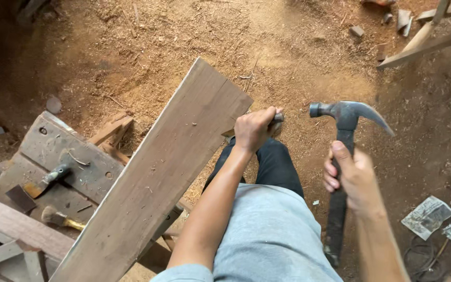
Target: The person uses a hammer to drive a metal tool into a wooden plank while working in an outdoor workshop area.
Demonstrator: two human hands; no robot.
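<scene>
The long wooden plank (155, 177) is the landmark here: it runs on a slant from the lower left, where it leans over a battered workbench (53, 156), up to a free end at the upper right, above the sawdust-strewn dirt floor (288, 47). The left hand (254, 128) sits at the plank's right edge, close to that raised end, closed in a fist around a short chisel (276, 118), of which only the butt end shows past the knuckles; the blade, pointing into the plank's edge, is hidden by the hand and the wood, so whether it touches the edge cannot be told. Right of the plank, and apart from it, the right hand (353, 177) is wrapped around the dark handle of a claw hammer (343, 130), thumb laid along the shaft. The hammer's handle stands nearly upright in the view, crossing the chisel's long axis, and its striking face points left toward the chisel's butt, with a clear gap between the two (the claw curves away to the right). So the chisel lies left of the hammer head, roughly level with it, in line with the face. On the bench left of the plank lie a small hatchet (48, 180) and a brush (58, 218). Crumpled paper (426, 216) lies on the ground far to the right of the plank.
</scene>
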